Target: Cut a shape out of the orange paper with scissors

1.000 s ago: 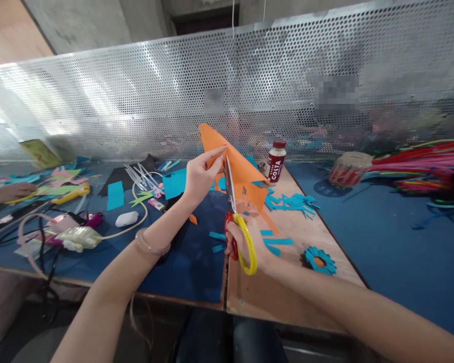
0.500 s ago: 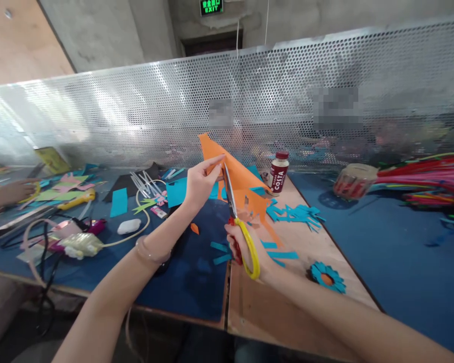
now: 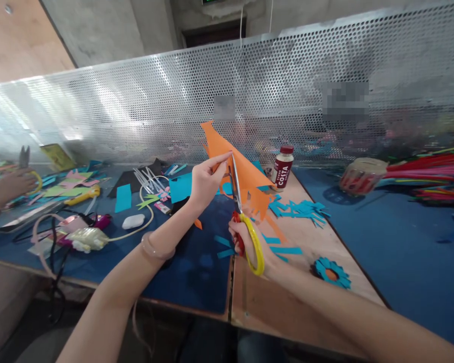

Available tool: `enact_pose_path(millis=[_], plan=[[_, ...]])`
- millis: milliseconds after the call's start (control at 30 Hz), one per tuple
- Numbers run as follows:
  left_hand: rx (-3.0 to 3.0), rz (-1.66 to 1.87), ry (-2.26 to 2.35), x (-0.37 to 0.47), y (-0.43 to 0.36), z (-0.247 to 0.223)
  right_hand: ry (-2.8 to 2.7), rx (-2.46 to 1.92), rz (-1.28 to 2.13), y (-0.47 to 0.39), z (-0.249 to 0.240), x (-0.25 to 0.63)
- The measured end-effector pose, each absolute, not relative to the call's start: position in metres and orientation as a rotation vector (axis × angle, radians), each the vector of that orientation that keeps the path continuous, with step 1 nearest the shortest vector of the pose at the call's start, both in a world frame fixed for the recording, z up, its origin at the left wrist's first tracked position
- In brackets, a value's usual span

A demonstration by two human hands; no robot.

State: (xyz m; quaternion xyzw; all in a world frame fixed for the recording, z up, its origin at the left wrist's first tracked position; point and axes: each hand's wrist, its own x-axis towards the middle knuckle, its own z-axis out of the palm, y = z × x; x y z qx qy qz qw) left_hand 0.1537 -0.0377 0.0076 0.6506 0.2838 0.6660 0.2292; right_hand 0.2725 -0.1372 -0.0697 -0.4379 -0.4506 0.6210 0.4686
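A sheet of orange paper [image 3: 245, 166] is raised above the table, pinched between the thumb and fingers of my left hand [image 3: 208, 180]. My right hand [image 3: 245, 234] is closed on the handles of a pair of scissors [image 3: 257, 249], yellow and red. Their blades point up and away from me, with the tips at the paper close to my left fingertips. Below the paper lie several blue paper strips [image 3: 285, 250] and a small orange paper piece [image 3: 199, 224]. A blue paper flower [image 3: 331, 272] with an orange centre rests to the right of my right hand.
A dark red bottle [image 3: 283, 168] stands behind a heap of blue paper cuttings [image 3: 302, 210]. Farther right are a jar [image 3: 363, 175] and colourful pipe cleaners [image 3: 423, 174]. A white case [image 3: 133, 221], a yellow utility knife [image 3: 82, 195] and a co-worker's hand [image 3: 13, 185] are left. Perforated metal panels [image 3: 136, 111] close the back.
My hands, the orange paper and the scissors keep nearly the same pose, while the view has tilted slightly downward. At the left, the co-worker's hand now shows scissors with blades pointing up.
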Motion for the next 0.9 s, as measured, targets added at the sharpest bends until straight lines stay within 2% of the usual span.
enact_pose_path(millis=[900], plan=[[1.826, 1.728, 0.758, 0.1554, -0.0427, 0.0078, -1.099, -1.045, 1.448, -0.1364, -0.0667, 0.2754]])
